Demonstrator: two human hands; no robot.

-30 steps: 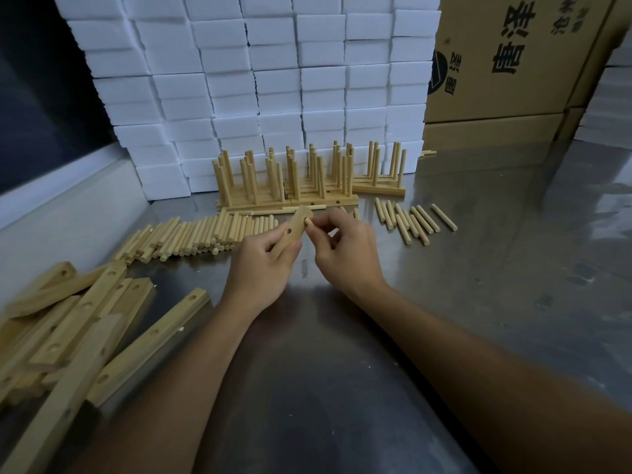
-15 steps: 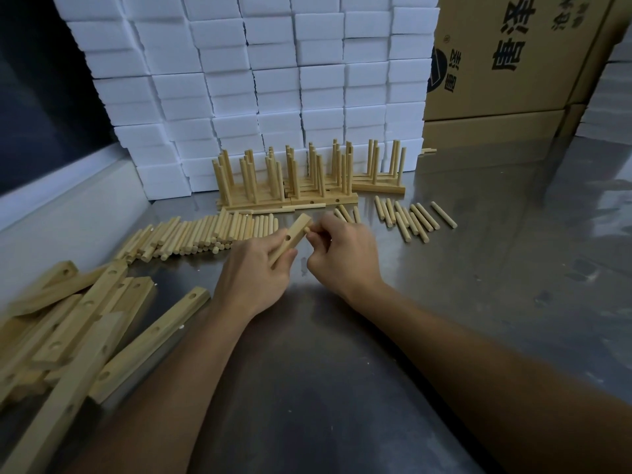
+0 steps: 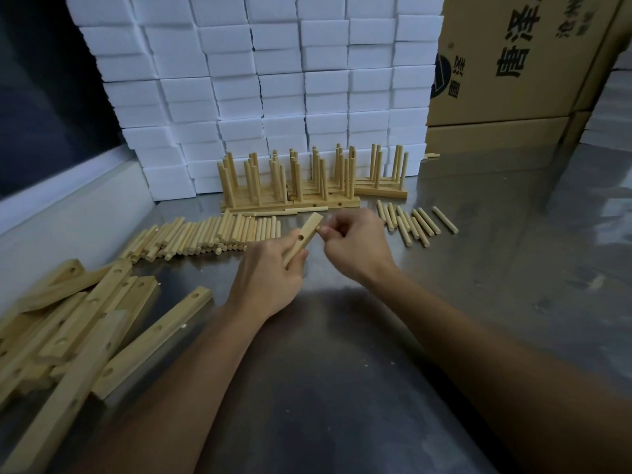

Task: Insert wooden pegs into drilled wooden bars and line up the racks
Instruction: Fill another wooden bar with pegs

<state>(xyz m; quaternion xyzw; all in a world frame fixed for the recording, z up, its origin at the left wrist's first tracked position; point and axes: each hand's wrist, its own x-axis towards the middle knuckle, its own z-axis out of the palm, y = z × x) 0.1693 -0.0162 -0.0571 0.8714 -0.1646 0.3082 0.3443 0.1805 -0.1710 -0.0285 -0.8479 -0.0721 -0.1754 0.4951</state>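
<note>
The left hand point(image 3: 270, 271) has its grip clamped on a drilled wooden bar point(image 3: 302, 238), held tilted above the steel bench point(image 3: 342, 354) with one hole showing. The right hand point(image 3: 355, 244) pinches a wooden peg point(image 3: 318, 228) at the bar's upper end — whether it touches the bar I cannot tell. Finished racks point(image 3: 307, 186) stand behind in a row, loose pegs point(image 3: 205, 236) lie left and right, and spare bars point(image 3: 85, 319) are piled at far left.

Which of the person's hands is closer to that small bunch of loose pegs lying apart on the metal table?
Right. The right hand is just beside the small bunch of pegs; the left hand, gripping a drilled bar, is farther off.
</note>
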